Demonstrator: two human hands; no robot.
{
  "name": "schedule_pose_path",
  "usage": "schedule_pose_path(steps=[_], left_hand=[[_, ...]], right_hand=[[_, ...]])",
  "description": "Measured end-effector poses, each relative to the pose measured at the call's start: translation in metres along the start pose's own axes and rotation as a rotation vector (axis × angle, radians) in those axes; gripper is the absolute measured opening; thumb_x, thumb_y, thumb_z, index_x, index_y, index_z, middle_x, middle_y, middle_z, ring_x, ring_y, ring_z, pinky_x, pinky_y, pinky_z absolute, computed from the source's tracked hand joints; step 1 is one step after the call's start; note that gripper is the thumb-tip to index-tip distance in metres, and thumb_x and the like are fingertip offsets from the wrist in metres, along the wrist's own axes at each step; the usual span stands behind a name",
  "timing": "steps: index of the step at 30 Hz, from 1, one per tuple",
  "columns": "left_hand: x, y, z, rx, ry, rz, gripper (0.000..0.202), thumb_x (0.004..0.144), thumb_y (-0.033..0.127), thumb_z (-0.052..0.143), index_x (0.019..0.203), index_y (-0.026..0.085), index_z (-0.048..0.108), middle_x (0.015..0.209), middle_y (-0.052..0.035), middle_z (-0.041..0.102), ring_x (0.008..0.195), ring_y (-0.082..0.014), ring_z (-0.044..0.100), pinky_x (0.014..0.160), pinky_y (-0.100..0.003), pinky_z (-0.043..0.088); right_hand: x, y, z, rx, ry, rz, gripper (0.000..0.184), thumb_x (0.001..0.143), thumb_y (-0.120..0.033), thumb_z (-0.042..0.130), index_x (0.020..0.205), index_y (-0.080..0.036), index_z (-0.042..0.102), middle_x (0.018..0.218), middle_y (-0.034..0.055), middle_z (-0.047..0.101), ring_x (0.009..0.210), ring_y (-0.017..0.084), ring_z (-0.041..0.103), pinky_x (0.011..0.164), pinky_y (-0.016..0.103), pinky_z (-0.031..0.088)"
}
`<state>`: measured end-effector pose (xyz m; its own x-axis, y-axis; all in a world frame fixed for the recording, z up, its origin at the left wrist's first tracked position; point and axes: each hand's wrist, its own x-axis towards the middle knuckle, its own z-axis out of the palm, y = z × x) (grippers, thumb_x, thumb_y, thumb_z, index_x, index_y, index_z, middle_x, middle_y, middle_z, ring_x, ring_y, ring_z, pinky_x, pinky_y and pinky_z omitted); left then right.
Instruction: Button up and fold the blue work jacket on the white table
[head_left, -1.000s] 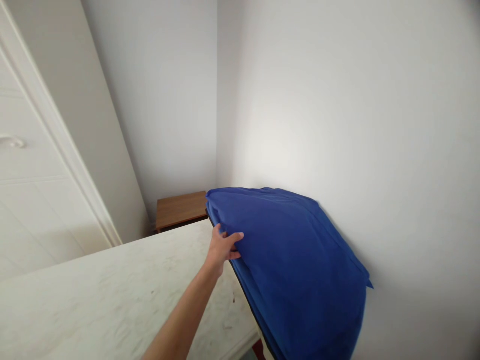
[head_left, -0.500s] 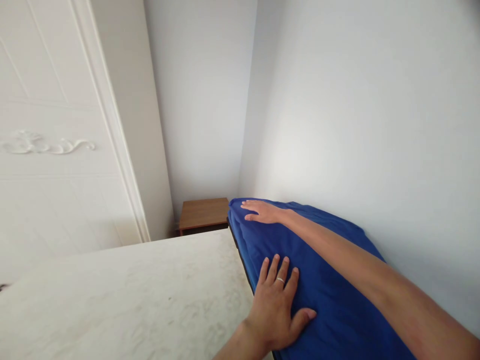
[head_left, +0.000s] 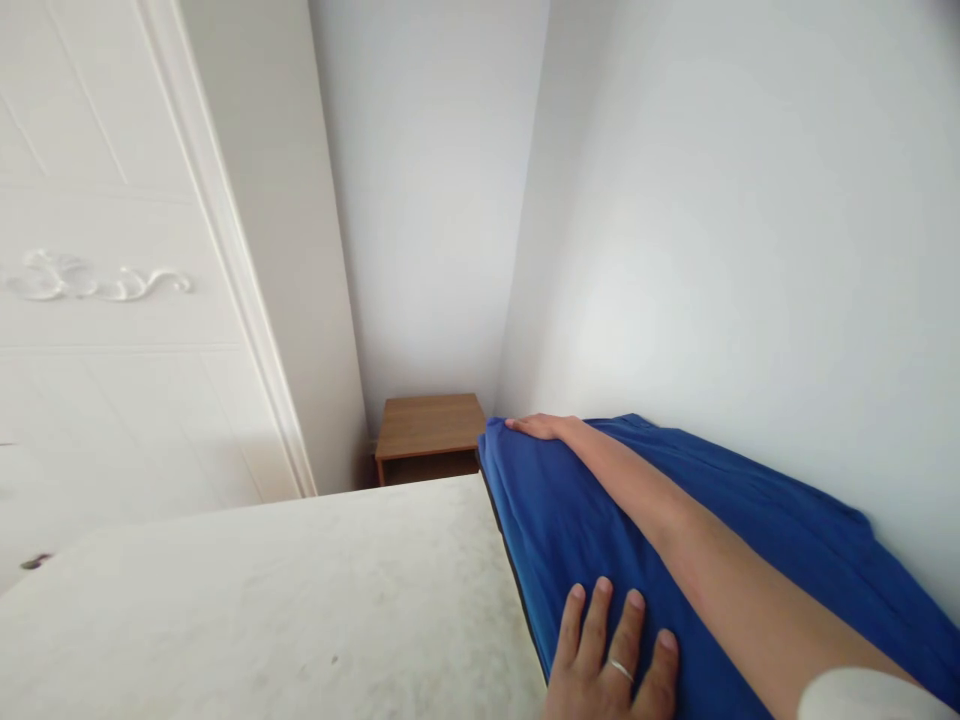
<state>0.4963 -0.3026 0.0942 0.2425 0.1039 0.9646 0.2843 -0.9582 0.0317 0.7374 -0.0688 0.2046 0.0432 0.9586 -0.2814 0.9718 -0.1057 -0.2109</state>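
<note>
My left hand, with a ring on one finger, rests on blue fabric with its fingers spread. Farther off, my right hand lies on the upper far corner of that fabric, fingers stretched out and partly hidden by the back of the hand. The blue cloth is loosely wrinkled and covers something whose kind I cannot make out. A dark edging runs along its left side. Beside it lies a broad off-white surface with faint stains.
A small brown wooden nightstand stands in the far corner. On the left rises a white cabinet with scroll ornament. A pale wall borders the blue fabric on the right.
My left hand has moved down and right in the view. My right hand has shifted slightly right, at the fabric's far top edge. More blue cloth shows along the wall.
</note>
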Motion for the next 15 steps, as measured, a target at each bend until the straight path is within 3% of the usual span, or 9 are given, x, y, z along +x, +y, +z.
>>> schedule_pose_path(steps=[3,6,11,15], left_hand=[[-0.005,-0.004,0.001,-0.057,0.006,-0.002,0.028,0.091,0.033,0.065,0.118,0.028,0.067,0.131,-0.0011,0.067,0.129,-0.0259,0.057,0.118,-0.051,0.034],[-0.009,-0.007,0.002,-0.115,0.008,-0.001,0.029,0.093,0.034,0.061,0.121,0.027,0.065,0.13,-0.0031,0.067,0.129,-0.0258,0.057,0.117,-0.051,0.034],[0.001,-0.006,-0.003,-0.174,0.049,-0.026,0.024,0.096,0.032,0.056,0.115,0.026,0.069,0.129,-0.002,0.068,0.13,-0.0232,0.056,0.119,-0.047,0.031],[0.01,-0.001,-0.005,-0.165,0.088,-0.103,0.018,0.092,0.026,0.063,0.107,0.028,0.072,0.123,0.0,0.071,0.127,-0.0179,0.059,0.119,-0.04,0.034]], right_hand=[[-0.019,0.001,-0.016,-0.001,0.066,-0.055,0.083,0.098,-0.078,0.028,0.147,-0.016,0.052,0.14,0.0101,0.044,0.14,0.02,0.04,0.128,0.036,0.025],[-0.063,0.014,-0.03,0.006,0.128,-0.124,0.086,0.095,-0.081,0.031,0.154,-0.02,0.044,0.148,0.004,0.035,0.147,0.019,0.029,0.132,0.032,0.017],[-0.142,0.064,-0.022,0.043,0.107,-0.074,0.089,0.094,-0.082,0.028,0.152,-0.017,0.047,0.145,0.0041,0.039,0.139,0.016,0.041,0.126,0.028,0.032],[-0.15,0.1,0.003,0.087,0.147,-0.004,0.083,0.1,-0.073,0.026,0.147,-0.011,0.053,0.14,0.0074,0.045,0.129,0.007,0.051,0.112,0.011,0.043]])
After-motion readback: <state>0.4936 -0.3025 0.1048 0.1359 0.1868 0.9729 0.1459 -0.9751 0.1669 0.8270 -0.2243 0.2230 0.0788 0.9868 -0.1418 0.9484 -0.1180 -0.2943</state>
